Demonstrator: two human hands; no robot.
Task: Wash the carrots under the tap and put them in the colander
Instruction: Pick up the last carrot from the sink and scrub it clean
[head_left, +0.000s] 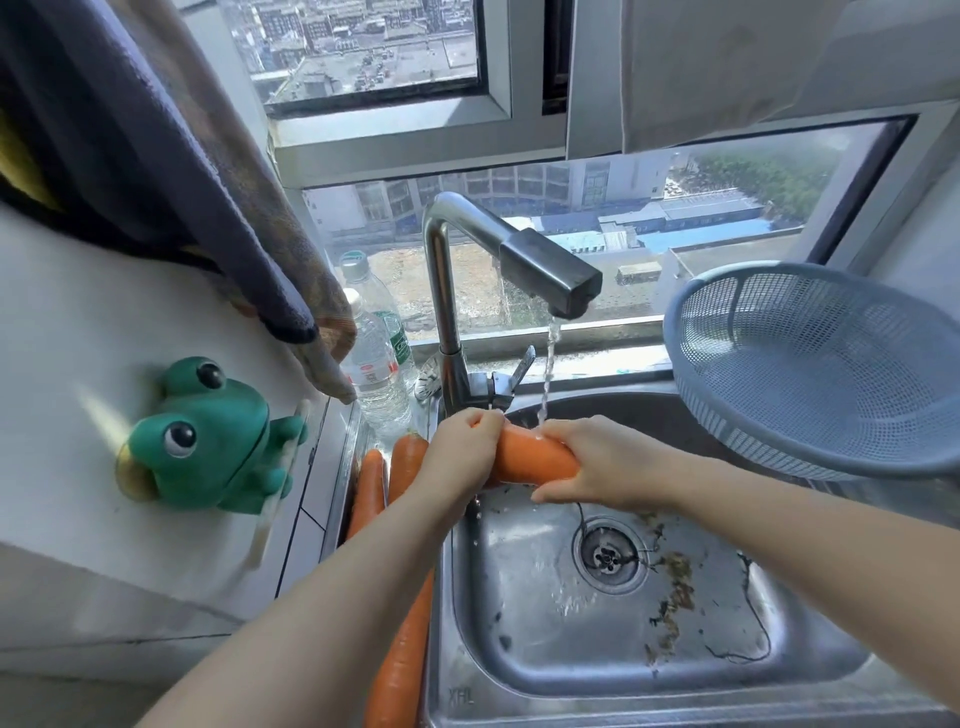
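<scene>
Head view: a thick orange carrot lies level over the back half of the sink, directly under the stream from the tap, wet and glossy where the water strikes it. The left hand curls round its left end. The right hand grips its right end from above. Beneath it there is open room down to the drain. More carrots lie along the sink's left rim, near the left hand. A blue colander sits tilted at the right rear corner, apart from both hands.
</scene>
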